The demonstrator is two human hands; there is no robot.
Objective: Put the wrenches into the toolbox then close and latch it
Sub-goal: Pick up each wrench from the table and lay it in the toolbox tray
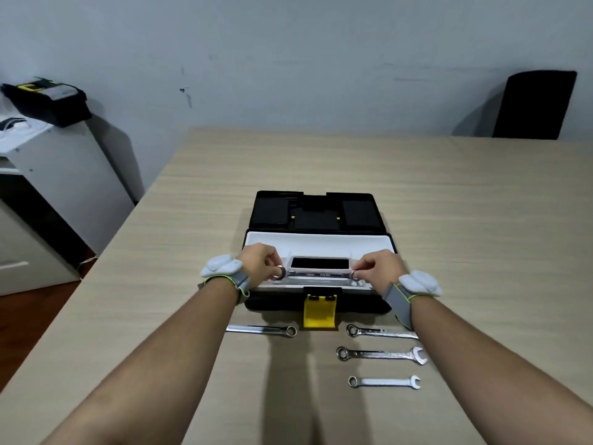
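A black toolbox point(316, 301) stands open mid-table, its lid point(316, 208) tipped back and a white tray point(317, 242) inside. Its yellow latch point(320, 311) hangs down at the front. I hold one silver wrench point(317, 275) level over the tray's front edge: my left hand point(261, 263) pinches its left ring end, my right hand point(377, 266) its right ring end. Several more wrenches lie on the table in front of the box: one at the left point(261, 329), and at the right a long one point(382, 332), a middle one point(382, 354) and a short one point(385, 381).
The wooden table point(449, 203) stretches wide around the box. A white cabinet point(48, 175) with another black toolbox point(48, 102) on top stands left of the table. A black chair back point(534, 104) rises behind the table's far right edge.
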